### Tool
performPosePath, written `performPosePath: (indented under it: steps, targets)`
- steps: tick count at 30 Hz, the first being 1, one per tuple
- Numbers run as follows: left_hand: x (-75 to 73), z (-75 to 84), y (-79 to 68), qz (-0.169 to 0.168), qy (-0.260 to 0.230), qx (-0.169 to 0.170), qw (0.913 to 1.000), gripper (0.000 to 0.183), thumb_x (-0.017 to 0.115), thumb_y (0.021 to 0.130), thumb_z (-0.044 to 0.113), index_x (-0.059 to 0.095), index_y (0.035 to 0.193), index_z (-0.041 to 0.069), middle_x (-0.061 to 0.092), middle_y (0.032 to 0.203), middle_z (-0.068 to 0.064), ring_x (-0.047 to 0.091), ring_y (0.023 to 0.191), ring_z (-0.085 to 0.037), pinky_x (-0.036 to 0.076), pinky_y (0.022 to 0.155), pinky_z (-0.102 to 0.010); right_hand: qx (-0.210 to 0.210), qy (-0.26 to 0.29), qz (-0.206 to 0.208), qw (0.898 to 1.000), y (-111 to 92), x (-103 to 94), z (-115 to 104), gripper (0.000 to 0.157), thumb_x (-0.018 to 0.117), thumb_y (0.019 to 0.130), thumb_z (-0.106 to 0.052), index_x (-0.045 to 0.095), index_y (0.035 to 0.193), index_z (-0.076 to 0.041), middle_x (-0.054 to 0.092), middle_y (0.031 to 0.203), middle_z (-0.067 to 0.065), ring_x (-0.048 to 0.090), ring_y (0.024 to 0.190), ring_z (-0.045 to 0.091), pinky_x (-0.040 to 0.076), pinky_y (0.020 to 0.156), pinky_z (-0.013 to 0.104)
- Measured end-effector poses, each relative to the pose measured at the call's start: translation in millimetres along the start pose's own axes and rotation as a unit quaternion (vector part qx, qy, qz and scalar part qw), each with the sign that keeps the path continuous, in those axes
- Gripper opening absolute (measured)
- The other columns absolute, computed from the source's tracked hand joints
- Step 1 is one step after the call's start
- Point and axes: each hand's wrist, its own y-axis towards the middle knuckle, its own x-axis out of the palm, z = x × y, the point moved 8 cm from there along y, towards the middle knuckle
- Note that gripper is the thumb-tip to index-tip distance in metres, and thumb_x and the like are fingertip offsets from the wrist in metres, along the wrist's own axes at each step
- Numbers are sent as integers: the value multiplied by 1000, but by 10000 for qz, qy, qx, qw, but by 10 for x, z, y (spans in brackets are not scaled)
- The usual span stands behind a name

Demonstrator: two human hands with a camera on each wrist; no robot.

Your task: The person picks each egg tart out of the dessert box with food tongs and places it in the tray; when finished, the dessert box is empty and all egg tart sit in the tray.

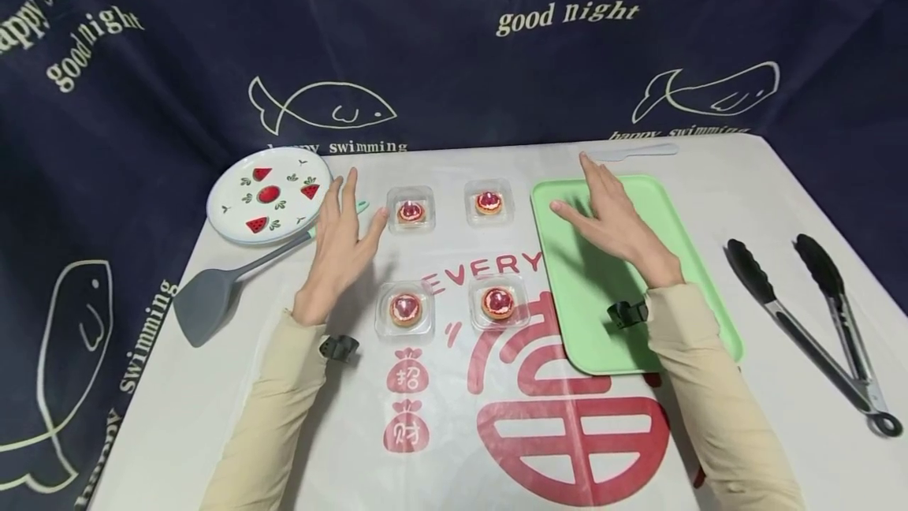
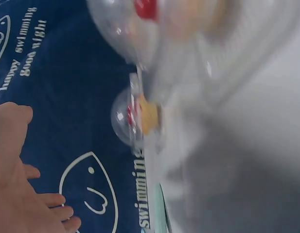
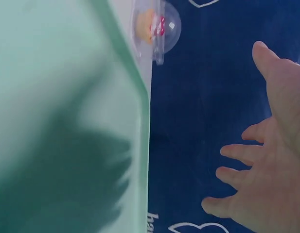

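Note:
My left hand (image 1: pixel 339 241) is raised with fingers spread, between the patterned plate (image 1: pixel 237 199) and the clear boxes of small tarts. Over the green tray (image 1: pixel 681 259) hovers my right hand (image 1: pixel 615 219), fingers straight and thumb apart, holding nothing. Several domed clear boxes each contain a red-topped tart; the back left tart box (image 1: pixel 411 210) lies nearest my left thumb. Beside it stand the back right tart box (image 1: pixel 489 202), the front left one (image 1: pixel 405 311) and the front right one (image 1: pixel 498 303). In the right wrist view the palm (image 3: pixel 266 179) shows bare.
A grey spatula (image 1: pixel 206 298) leans its handle along the plate, partly hidden by my left hand. Black-tipped tongs (image 1: pixel 816 349) lie spread at the right. Behind the tray is a pale knife (image 1: pixel 649 151). A dark blue curtain (image 1: pixel 454 69) hangs behind the white table.

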Motion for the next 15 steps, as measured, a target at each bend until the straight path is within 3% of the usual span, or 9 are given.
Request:
performPosePath:
  steps: [5, 15]
  targets:
    - [42, 136, -50, -240, -943, 53, 9952, 79, 55, 99, 27, 8, 156, 2, 18, 156, -23, 16, 147, -32, 16, 122, -45, -60, 452, -207, 9987, 6, 56, -42, 90, 55, 97, -44, -3, 156, -7, 2, 163, 15, 2, 149, 35, 6, 121, 53]
    - [309, 526, -307, -958, -2250, 72, 9696, 81, 59, 96, 13, 5, 154, -3, 25, 154, -26, 28, 143, -35, 27, 118, -43, -325, 649, -650, 9952, -70, 249, -177, 93, 64, 93, -40, 6, 157, -4, 12, 162, 15, 11, 149, 32, 14, 120, 54]
